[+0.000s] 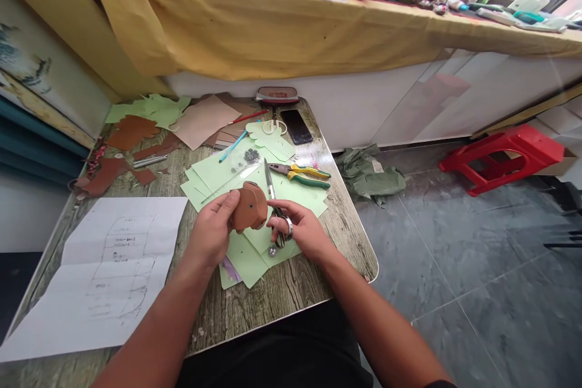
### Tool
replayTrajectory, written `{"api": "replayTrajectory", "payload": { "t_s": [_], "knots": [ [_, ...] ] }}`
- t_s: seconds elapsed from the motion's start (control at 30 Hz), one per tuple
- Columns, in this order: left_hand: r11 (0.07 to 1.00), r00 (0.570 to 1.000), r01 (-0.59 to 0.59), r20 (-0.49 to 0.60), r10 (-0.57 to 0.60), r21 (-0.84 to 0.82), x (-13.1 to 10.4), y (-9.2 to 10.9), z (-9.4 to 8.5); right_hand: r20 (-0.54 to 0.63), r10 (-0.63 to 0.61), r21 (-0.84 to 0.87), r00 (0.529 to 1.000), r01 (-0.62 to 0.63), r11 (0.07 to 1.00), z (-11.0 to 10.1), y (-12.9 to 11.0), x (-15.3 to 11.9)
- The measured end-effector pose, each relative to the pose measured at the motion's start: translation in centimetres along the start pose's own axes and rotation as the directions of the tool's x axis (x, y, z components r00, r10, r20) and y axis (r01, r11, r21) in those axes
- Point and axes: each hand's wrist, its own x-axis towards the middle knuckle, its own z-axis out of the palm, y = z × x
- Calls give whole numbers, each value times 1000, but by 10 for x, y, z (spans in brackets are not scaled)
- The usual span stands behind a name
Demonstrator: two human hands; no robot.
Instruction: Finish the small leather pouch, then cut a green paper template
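My left hand [213, 224] pinches a small brown leather-like piece [249, 206], folded and with a dark dot or hole in its face, thumb on top. Close at its right edge is my right hand [300, 227], its thumb through a shiny loop of the scissors [268, 179]. The blades point away from me, and the fingers partly hide the handles. My right index fingertip is at the brown piece's edge; whether it touches is unclear. Under both hands lie light green sheets [248, 257]. Pliers [302, 174] with yellow-green handles rest just beyond, and a small round silver disc [273, 251] sits nearer me.
A creased paper with a drawn pattern [122, 254] covers the table's left side. Brown scraps [104, 176], a blue pen [233, 147], white-handled scissors [274, 127] and a phone [296, 127] lie farther back. A red stool [504, 157] is on the floor at right.
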Motion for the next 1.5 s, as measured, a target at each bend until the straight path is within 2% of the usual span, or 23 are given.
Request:
{"api": "replayTrajectory", "payload": {
  "t_s": [0.13, 0.3, 0.5, 0.73, 1.0, 1.33, 1.5],
  "knots": [
    [998, 996, -26, -90, 21, -50, 7, -3, -1, -6, -8, 38, 1000, 8, 999, -5, 3, -5],
    [995, 982, -96, -163, 95, -1, 15, -7, -9, -24, -62, 92, 998, 64, 994, -4, 9, -11],
    [987, 967, -152, -200, 159, 51, 21, -9, -14, 114, -62, 106, 992, 50, 993, 9, 15, -15],
    [979, 960, -138, -224, 169, 147, 22, -11, -18, 138, -51, 42, 989, 45, 998, 14, 24, -14],
    [986, 938, -90, -321, 132, 142, 26, -6, -23, 157, -62, -11, 986, 64, 998, 12, 24, -18],
    [987, 952, -103, -273, 135, 127, 23, -6, -20, 157, -9, -1, 988, 9, 1000, 11, 26, -18],
    [988, 958, -66, -269, 101, 137, 23, -7, -20, 152, -27, 24, 988, 24, 999, 11, 27, -19]
  ]
}}
